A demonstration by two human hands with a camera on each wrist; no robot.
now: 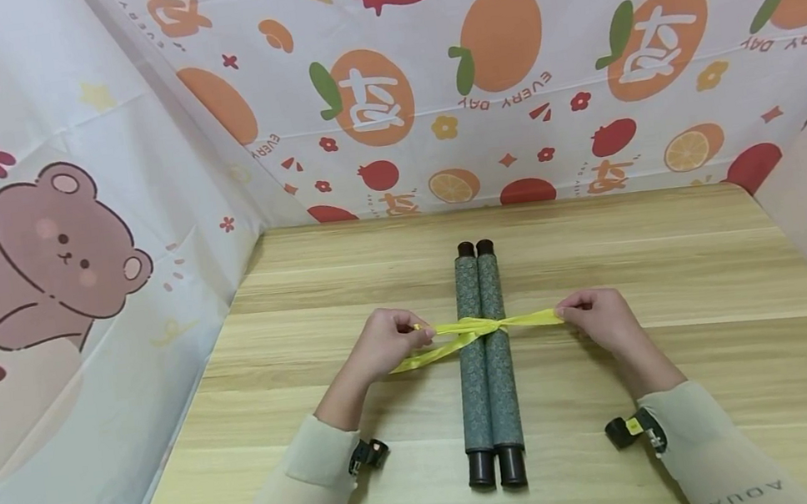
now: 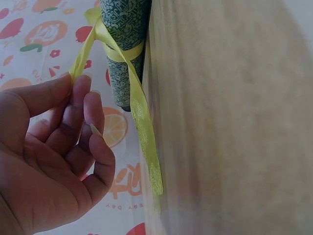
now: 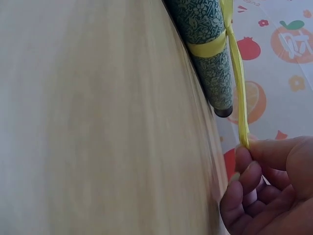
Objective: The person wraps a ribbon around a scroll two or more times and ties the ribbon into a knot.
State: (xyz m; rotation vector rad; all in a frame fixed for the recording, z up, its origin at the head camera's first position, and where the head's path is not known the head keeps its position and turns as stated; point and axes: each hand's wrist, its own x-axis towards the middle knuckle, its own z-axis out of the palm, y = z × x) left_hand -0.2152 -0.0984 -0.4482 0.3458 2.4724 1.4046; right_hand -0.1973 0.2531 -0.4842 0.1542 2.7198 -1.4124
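Observation:
Two rolled scrolls [image 1: 477, 394] with green patterned covers and dark end knobs lie side by side on the table, pointing away from me. Around their middle runs a yellow ribbon [image 1: 533, 319], crossed or knotted on top. My left hand [image 1: 387, 341] pinches one length of it between thumb and forefinger, left of the scrolls. On the other side, my right hand [image 1: 599, 320] pinches the end stretched out to the right. A loose ribbon tail [image 2: 142, 122] hangs down past the left hand in the left wrist view. Both held lengths look fairly straight.
The wood-grain table [image 1: 286, 468] extends on every side of the scrolls. Behind it hangs a white cloth [image 1: 436, 147] printed with fruit, and a bear-print cloth [image 1: 70, 242] hangs at the left. A small black camera [image 1: 625, 431] is strapped at each wrist.

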